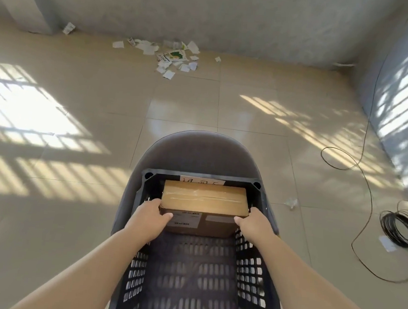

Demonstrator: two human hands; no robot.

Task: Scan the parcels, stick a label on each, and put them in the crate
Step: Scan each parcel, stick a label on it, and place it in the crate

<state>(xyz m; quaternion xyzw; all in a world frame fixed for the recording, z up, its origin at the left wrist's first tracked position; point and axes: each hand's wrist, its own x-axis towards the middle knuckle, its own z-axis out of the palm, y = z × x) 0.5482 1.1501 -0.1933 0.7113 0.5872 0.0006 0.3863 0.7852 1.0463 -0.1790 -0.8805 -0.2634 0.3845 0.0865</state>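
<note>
Both hands, left hand (148,216) and right hand (253,222), are clamped on the ends of the taped cardboard parcel (204,202), held inside the black perforated crate (191,274) against its far wall. Risk: knuckles jamming against the side walls on release, as clearance there is slight. The near crate floor is open.

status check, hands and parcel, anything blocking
Left hand and right hand grip the parcel ends. Parcel at crate far end. Nothing blocking.
</note>
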